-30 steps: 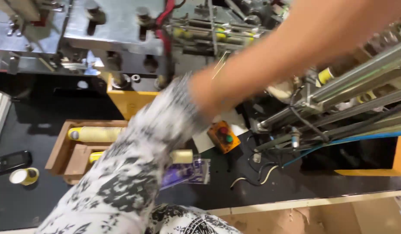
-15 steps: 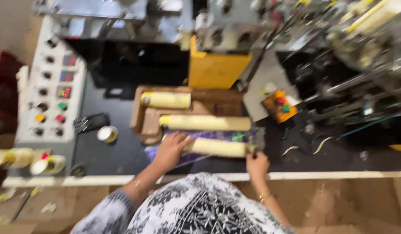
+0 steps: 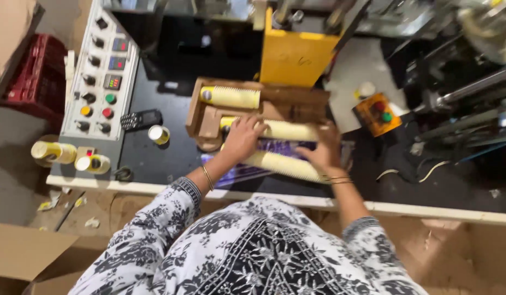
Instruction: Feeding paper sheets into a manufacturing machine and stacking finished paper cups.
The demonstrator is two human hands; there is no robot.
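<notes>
My left hand (image 3: 243, 137) and my right hand (image 3: 322, 151) grip the two ends of a long cream stack of nested paper cups (image 3: 283, 165) lying across a purple wrapper (image 3: 247, 173) on the black table. A second stack (image 3: 288, 130) lies just beyond, partly under my fingers. A third stack (image 3: 231, 96) rests in the cardboard tray (image 3: 296, 104) behind them. Both wrists wear bangles.
A grey control panel with coloured buttons (image 3: 100, 82) stands at the left, with cup stacks (image 3: 53, 152) below it. A phone (image 3: 142, 118) and a small cup (image 3: 158, 134) lie on the table. A yellow block (image 3: 294, 54) and an orange button box (image 3: 377, 113) sit behind.
One second ago my arm reached up to the machine. Since then the view has tilted down, and both hands have settled on the nearest cup stack, the left sliding to its left end.
</notes>
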